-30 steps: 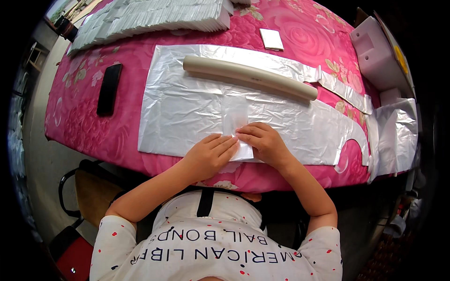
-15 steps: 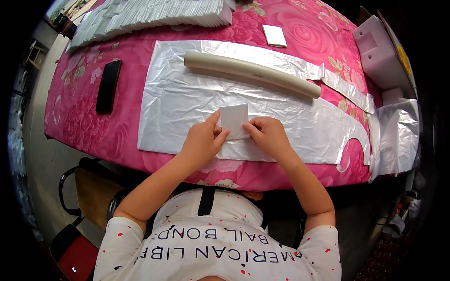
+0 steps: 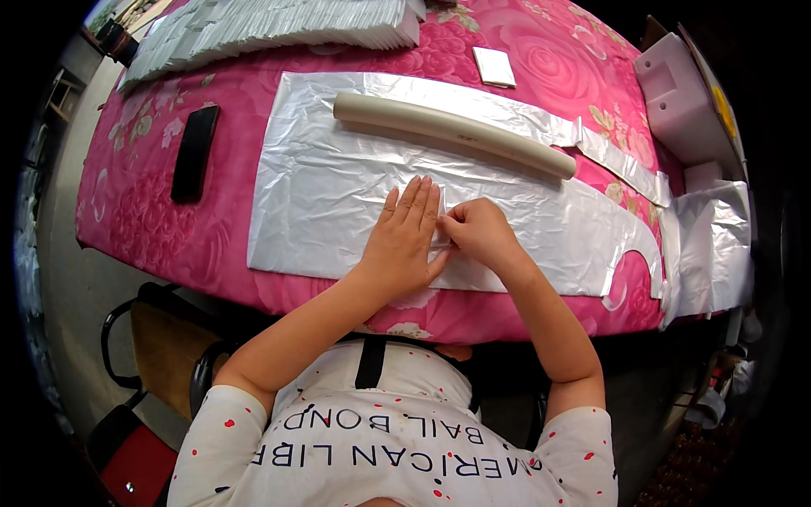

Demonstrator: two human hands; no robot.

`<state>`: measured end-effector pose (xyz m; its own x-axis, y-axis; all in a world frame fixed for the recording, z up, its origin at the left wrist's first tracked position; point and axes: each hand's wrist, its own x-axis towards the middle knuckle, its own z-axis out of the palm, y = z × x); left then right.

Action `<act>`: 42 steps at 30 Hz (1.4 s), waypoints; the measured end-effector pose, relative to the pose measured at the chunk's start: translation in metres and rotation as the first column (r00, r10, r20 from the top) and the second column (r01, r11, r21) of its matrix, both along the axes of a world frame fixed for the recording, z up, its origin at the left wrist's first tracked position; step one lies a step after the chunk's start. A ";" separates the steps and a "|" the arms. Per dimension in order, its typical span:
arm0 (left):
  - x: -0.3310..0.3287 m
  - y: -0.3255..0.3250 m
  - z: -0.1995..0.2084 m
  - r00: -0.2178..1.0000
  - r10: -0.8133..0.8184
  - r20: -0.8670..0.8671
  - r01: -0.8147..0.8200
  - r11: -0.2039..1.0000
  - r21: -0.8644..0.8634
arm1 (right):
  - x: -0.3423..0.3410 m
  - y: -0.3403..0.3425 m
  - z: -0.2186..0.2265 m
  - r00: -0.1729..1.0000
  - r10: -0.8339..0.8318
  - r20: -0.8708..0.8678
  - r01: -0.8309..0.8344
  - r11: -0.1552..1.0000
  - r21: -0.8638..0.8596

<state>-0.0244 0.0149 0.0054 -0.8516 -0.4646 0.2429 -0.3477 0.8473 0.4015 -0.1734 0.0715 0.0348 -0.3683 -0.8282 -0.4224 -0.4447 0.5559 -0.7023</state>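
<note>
Your left hand [image 3: 404, 238] lies flat, fingers straight and together; your right hand [image 3: 477, 232] curls beside it, fingertips pinching, both forearms angled inward.

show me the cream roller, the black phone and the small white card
cream roller [image 3: 452, 133], head view, middle of its length
black phone [image 3: 193, 153], head view, centre of its face
small white card [image 3: 493, 67], head view, centre

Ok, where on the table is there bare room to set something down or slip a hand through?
Free patches: pink cloth left of the black phone, and the silver sheet between its left edge and the left hand. A small strip lies between the cream roll and the white card. Crowded: around both hands, right hand included, and the right end.
</note>
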 end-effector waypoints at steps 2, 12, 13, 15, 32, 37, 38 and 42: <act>-0.003 0.001 -0.006 0.999 0.018 0.031 -0.019 1.000 0.007 | 0.000 0.000 -0.001 1.000 -0.001 -0.030 0.001 1.000 0.013; 0.002 -0.001 -0.007 0.999 0.010 0.053 -0.010 1.000 0.008 | 0.006 0.019 0.033 0.875 0.201 -0.440 -0.149 0.977 0.149; 0.003 -0.001 -0.005 1.000 0.006 0.025 -0.007 1.000 0.025 | 0.004 0.022 0.032 0.842 0.204 -0.500 -0.186 0.979 0.086; 0.015 -0.003 -0.001 0.988 0.043 -0.150 -0.020 0.988 0.156 | 0.001 0.024 0.024 0.764 0.198 -0.615 -0.276 0.960 -0.034; 0.200 0.056 -0.010 0.677 0.666 0.314 -0.062 -0.373 0.926 | 0.194 0.009 -0.029 0.770 0.590 -0.243 -0.631 0.646 -0.429; 0.182 0.036 0.034 0.887 0.353 0.298 -0.421 0.353 0.835 | 0.150 0.002 -0.003 0.629 0.730 -0.269 -0.748 0.474 -0.464; 0.177 0.031 0.043 0.902 0.236 0.361 -0.431 0.529 0.731 | 0.137 0.001 -0.008 0.662 0.663 -0.350 -0.729 0.459 -0.508; 0.164 0.028 0.035 0.904 0.425 0.038 -0.239 0.430 0.871 | 0.055 -0.014 0.009 0.766 0.581 -0.276 -0.617 0.543 -0.570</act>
